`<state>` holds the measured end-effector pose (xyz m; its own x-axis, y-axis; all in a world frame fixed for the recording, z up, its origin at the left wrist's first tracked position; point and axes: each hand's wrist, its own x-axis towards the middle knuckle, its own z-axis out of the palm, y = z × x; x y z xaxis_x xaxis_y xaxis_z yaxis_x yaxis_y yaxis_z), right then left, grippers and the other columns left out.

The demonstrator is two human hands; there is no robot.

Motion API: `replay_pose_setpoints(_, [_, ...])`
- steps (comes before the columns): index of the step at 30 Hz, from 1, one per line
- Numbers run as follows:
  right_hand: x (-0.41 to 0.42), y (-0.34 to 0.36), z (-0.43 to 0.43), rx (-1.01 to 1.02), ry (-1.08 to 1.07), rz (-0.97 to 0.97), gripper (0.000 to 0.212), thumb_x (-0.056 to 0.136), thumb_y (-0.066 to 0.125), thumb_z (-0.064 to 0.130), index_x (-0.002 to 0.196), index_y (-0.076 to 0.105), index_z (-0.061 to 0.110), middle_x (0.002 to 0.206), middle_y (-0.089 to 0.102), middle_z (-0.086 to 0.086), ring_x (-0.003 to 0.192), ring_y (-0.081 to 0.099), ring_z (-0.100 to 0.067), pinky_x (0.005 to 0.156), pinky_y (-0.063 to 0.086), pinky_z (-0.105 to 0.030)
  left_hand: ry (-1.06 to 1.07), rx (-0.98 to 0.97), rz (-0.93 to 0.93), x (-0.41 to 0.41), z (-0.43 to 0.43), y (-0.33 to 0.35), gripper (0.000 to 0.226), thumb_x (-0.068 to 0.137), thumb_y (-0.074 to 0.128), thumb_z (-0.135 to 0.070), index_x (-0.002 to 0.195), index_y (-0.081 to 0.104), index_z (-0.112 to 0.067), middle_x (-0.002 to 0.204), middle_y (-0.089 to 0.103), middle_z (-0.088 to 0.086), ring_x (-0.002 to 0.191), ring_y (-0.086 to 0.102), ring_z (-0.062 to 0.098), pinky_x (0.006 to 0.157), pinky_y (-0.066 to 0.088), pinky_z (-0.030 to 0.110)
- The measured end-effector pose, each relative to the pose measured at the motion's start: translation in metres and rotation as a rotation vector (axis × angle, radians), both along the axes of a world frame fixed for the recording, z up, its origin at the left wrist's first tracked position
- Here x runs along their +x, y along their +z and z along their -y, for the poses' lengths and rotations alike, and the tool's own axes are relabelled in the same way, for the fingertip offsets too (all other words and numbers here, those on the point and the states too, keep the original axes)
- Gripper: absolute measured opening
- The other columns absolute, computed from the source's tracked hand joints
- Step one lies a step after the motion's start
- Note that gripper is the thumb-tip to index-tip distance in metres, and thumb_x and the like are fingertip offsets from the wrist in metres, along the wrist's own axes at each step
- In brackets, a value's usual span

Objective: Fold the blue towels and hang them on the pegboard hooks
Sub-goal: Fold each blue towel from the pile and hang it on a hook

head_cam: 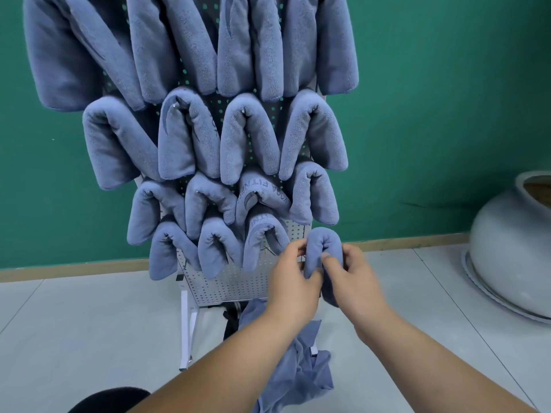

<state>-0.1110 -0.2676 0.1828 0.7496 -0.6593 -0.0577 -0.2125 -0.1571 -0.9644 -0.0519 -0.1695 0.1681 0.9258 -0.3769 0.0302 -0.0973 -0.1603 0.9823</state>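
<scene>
A folded blue towel is draped in an arch at the lower right corner of the white pegboard. My left hand grips its left leg and my right hand pinches its right leg. Whatever the towel hangs over is hidden under its fold. Several folded blue towels hang in rows on the board above and to the left. Loose unfolded blue towels lie in a heap on the floor under my arms.
The pegboard stands on a white metal frame against a green wall. A large white ceramic jar sits on the floor at the right. A dark round object shows at the bottom left. The floor is pale tile.
</scene>
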Motion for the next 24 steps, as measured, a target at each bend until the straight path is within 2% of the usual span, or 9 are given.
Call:
replay_pose_setpoints(3, [0.007,-0.002,0.010,-0.199,-0.036,0.016,0.009,0.100,0.060,0.035,0.107,0.055,0.035,0.083,0.073,0.007,0.076,0.069,-0.016,0.065,0.050,-0.035,-0.077,0.000,0.019,0.016,0.004,0.016,0.063,0.089,0.064,-0.006,0.134,0.052,-0.048,0.101,0.071,-0.027,0.085,0.072,0.009,0.079,0.064,0.035])
replay_pose_setpoints(6, [0.013,-0.005,0.015,-0.341,-0.063,0.010,0.006,0.104,0.055,0.033,0.110,0.054,0.032,0.080,0.071,0.008,0.073,0.066,-0.016,0.066,0.053,-0.040,-0.180,0.123,0.061,0.037,0.006,0.025,0.090,0.084,0.064,-0.009,0.159,0.032,-0.047,0.112,0.068,-0.011,0.097,0.070,0.013,0.093,0.059,0.037])
replay_pose_setpoints(8, [0.016,-0.008,0.015,-0.395,-0.088,0.017,0.004,0.105,0.052,0.032,0.108,0.055,0.032,0.078,0.070,0.009,0.070,0.065,-0.019,0.066,0.055,-0.044,-0.202,0.176,0.036,0.050,0.004,0.028,0.099,0.087,0.065,-0.006,0.162,0.019,-0.051,0.105,0.067,0.002,0.091,0.068,0.021,0.095,0.058,0.041])
replay_pose_setpoints(9, [0.018,-0.010,0.014,-0.414,-0.103,0.028,0.004,0.106,0.051,0.032,0.107,0.055,0.033,0.077,0.069,0.008,0.069,0.064,-0.020,0.066,0.055,-0.046,-0.183,0.180,0.021,0.054,0.003,0.028,0.102,0.088,0.066,-0.006,0.163,0.014,-0.052,0.101,0.067,0.003,0.086,0.067,0.021,0.092,0.059,0.037])
replay_pose_setpoints(11, [0.022,-0.011,0.011,-0.441,-0.129,0.055,0.004,0.106,0.051,0.034,0.107,0.054,0.034,0.075,0.068,0.008,0.068,0.063,-0.022,0.065,0.055,-0.048,-0.116,0.171,0.008,0.059,0.000,0.026,0.103,0.091,0.066,-0.006,0.164,0.008,-0.050,0.096,0.065,0.003,0.078,0.062,0.012,0.083,0.057,0.028])
replay_pose_setpoints(15, [0.035,-0.005,0.009,-0.479,-0.146,0.095,0.006,0.104,0.049,0.035,0.109,0.053,0.037,0.077,0.068,0.007,0.070,0.063,-0.023,0.065,0.054,-0.047,0.005,0.128,0.020,0.054,0.007,0.015,0.103,0.086,0.063,-0.021,0.163,0.001,-0.052,0.094,0.064,0.001,0.085,0.065,0.012,0.092,0.058,0.041])
replay_pose_setpoints(18, [0.047,0.001,0.011,-0.467,-0.145,0.133,0.012,0.102,0.051,0.030,0.109,0.054,0.039,0.076,0.068,0.008,0.070,0.063,-0.021,0.066,0.054,-0.046,0.079,0.147,0.111,0.053,0.012,0.008,0.099,0.082,0.056,-0.035,0.161,-0.001,-0.053,0.115,0.061,0.004,0.102,0.063,0.016,0.095,0.056,0.042])
replay_pose_setpoints(22, [0.055,0.004,0.013,-0.434,-0.161,0.185,0.017,0.098,0.052,0.025,0.108,0.057,0.038,0.076,0.068,0.008,0.071,0.063,-0.018,0.068,0.054,-0.044,0.131,0.216,0.211,0.050,0.014,0.007,0.097,0.094,0.060,-0.022,0.166,0.000,-0.044,0.120,0.054,-0.002,0.104,0.051,0.005,0.082,0.042,0.020])
replay_pose_setpoints(24, [0.058,0.004,0.014,-0.447,-0.165,0.216,0.018,0.098,0.052,0.024,0.108,0.057,0.038,0.078,0.068,0.009,0.072,0.063,-0.018,0.069,0.054,-0.041,0.153,0.209,0.240,0.050,0.014,0.007,0.095,0.094,0.060,-0.020,0.166,0.002,-0.042,0.122,0.052,-0.004,0.106,0.050,0.004,0.079,0.038,0.016])
